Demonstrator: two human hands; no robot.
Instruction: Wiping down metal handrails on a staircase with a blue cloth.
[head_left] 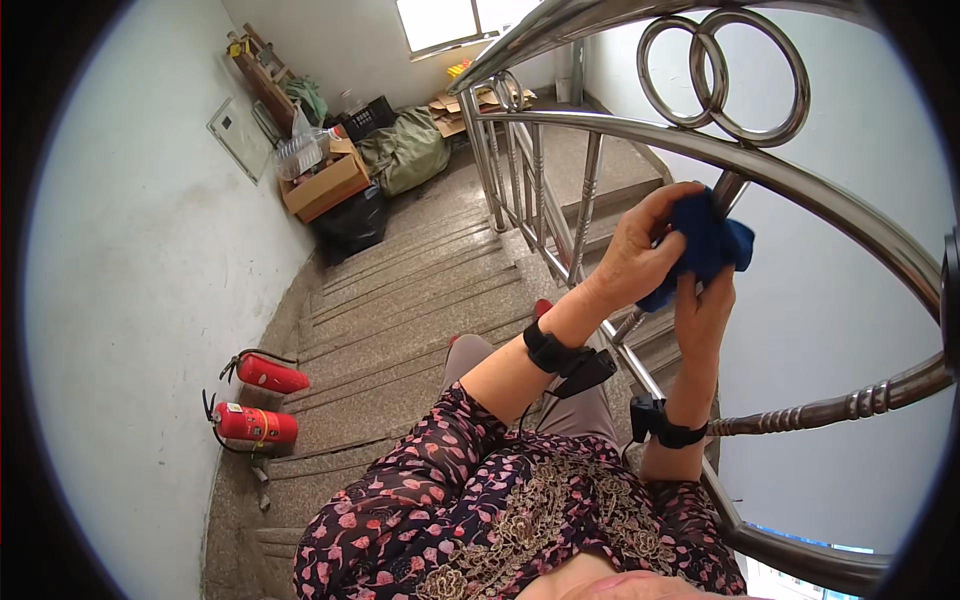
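Note:
A dark blue cloth (703,240) is wrapped around an upright metal baluster (733,188) of the stair railing, just below the curved rail. My left hand (648,245) grips the cloth from the left side, its thumb and fingers bent around it. Lower down, my right hand (706,305) pinches the cloth's underside, with the fingertips partly hidden by the fabric. Black straps with small devices sit around both forearms.
The shiny rail (850,212) curves past on the right, with interlocked metal rings (803,90) above it. Stone steps (390,300) descend ahead. Two red fire extinguishers (258,425) stand by the left wall. A cardboard box (330,187) and a green sack (412,152) crowd the landing.

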